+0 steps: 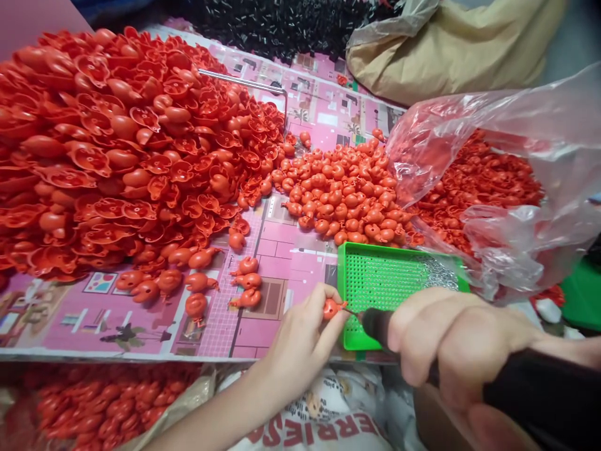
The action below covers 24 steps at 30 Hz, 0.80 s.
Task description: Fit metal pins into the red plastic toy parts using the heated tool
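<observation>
Between the fingertips of my left hand (pixel 307 329) is a small rounded red plastic part (pixel 331 308). My right hand (pixel 455 338) is wrapped round a black electric screwdriver (pixel 530 388). Its thin bit points left and meets the red part at its right side; whether a screw sits there is too small to tell. Just behind both hands lies a shallow green tray (pixel 342 275) with a grid of holes, and small silver screws (pixel 439 272) are heaped at its right end. Several joined red parts (pixel 246 282) lie to the left of my left hand.
A tall pile of red half shells (pixel 136 144) covers the left. Rounded red parts (pixel 347 194) lie mid-table, beside a clear plastic bag (pixel 507 144) of red pieces. Farther back are black parts (pixel 300 22), a tan sack (pixel 451 50) and a bent metal rod (pixel 244 81).
</observation>
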Each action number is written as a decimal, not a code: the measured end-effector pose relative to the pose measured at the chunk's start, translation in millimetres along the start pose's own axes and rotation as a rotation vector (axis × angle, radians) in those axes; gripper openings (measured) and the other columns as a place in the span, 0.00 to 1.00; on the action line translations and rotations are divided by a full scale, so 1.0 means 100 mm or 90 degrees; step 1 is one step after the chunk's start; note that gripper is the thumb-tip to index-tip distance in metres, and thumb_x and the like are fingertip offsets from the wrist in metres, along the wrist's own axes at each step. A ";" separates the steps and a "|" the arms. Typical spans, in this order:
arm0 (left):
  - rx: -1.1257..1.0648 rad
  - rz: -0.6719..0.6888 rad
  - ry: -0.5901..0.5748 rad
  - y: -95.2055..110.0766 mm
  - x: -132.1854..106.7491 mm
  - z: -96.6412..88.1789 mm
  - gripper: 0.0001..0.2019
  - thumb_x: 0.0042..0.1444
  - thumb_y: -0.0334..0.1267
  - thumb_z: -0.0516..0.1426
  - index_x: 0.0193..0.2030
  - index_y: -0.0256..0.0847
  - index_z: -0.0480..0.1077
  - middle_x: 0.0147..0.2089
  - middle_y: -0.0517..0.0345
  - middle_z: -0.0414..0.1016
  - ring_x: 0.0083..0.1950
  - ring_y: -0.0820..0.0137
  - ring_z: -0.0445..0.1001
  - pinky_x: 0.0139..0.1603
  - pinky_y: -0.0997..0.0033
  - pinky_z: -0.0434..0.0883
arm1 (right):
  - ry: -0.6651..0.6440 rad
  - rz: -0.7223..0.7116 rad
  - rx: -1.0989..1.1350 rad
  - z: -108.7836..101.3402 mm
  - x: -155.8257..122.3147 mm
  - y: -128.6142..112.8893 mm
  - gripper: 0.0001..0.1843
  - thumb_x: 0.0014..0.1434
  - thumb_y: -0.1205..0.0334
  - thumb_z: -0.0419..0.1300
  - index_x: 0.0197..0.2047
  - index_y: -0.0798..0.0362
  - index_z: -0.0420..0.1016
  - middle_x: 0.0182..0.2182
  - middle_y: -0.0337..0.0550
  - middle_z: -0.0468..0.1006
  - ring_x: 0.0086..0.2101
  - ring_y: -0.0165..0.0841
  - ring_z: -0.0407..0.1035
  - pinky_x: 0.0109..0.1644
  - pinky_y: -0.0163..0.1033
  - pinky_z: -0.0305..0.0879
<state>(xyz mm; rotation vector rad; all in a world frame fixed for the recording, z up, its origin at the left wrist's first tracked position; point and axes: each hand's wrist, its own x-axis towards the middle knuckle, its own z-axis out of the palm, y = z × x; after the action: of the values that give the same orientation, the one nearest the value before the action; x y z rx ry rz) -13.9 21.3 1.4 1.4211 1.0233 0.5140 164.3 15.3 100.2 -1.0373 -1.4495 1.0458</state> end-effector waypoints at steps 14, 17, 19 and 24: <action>0.050 0.031 -0.023 0.05 0.01 0.01 0.03 0.64 0.34 0.48 0.42 0.43 0.60 0.36 0.62 0.68 0.36 0.71 0.68 0.37 0.71 0.62 | -0.156 -0.078 0.053 0.07 0.08 0.17 0.03 0.62 0.62 0.60 0.38 0.48 0.75 0.18 0.34 0.73 0.23 0.32 0.73 0.37 0.40 0.75; 0.046 0.055 -0.025 0.06 0.01 0.00 0.04 0.63 0.31 0.47 0.40 0.43 0.59 0.35 0.62 0.67 0.36 0.71 0.67 0.38 0.71 0.63 | -0.254 -0.102 0.088 0.05 0.21 0.22 0.15 0.66 0.59 0.55 0.29 0.53 0.73 0.22 0.39 0.77 0.25 0.31 0.75 0.34 0.36 0.74; 0.063 0.062 -0.040 0.07 0.00 -0.02 0.05 0.61 0.29 0.47 0.39 0.44 0.58 0.34 0.63 0.67 0.36 0.72 0.67 0.37 0.72 0.63 | -0.258 -0.097 0.085 0.06 0.26 0.24 0.15 0.66 0.59 0.54 0.29 0.52 0.74 0.22 0.39 0.78 0.26 0.30 0.75 0.34 0.35 0.74; 0.143 0.052 -0.086 0.14 -0.04 -0.11 0.05 0.61 0.29 0.49 0.39 0.44 0.58 0.34 0.64 0.69 0.35 0.71 0.70 0.35 0.72 0.63 | -0.236 -0.101 0.134 0.11 0.20 0.22 0.19 0.68 0.54 0.50 0.28 0.49 0.73 0.18 0.34 0.76 0.20 0.29 0.72 0.35 0.35 0.73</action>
<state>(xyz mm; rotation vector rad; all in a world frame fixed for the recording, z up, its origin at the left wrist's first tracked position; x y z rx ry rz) -20.8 25.6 17.8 1.6787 0.9395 0.3642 152.9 39.8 82.7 -0.5874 -1.6434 1.2890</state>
